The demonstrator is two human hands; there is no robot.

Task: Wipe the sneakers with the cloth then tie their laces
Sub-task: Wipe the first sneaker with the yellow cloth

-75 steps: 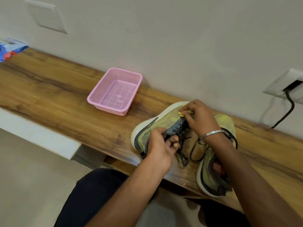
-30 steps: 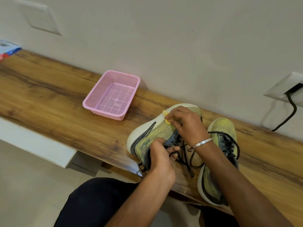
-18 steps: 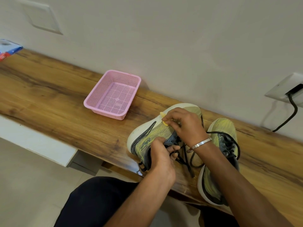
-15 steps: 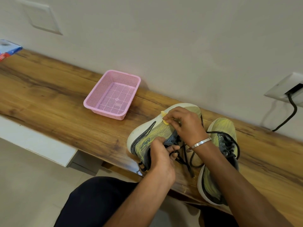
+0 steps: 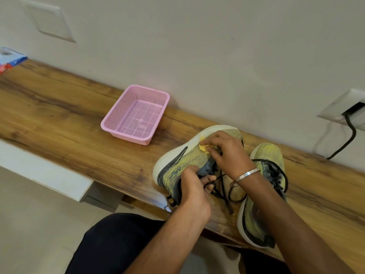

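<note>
Item, wiping stage: my left hand [image 5: 194, 191] has its grip curled round the collar of the tilted sneaker [image 5: 183, 165] at lower centre of the frame; my right hand [image 5: 227, 153] pinches the small yellow cloth [image 5: 203, 147] against that shoe's upper; the second sneaker [image 5: 264, 194] lies flat just beside, lower right, both on the wooden surface [image 5: 69, 125]. Hazards, as I judge: the heel sits at the surface's near edge, so a hard stroke against a loose left grip could tip it off; the loose laces [image 5: 225, 186] could snag my fingers; the cloth, a mere scrap, could slip out; pink basket [image 5: 136, 115] well apart, no concern.

Home: wooden shelf [image 5: 59, 119], wall socket [image 5: 343, 109]
</note>
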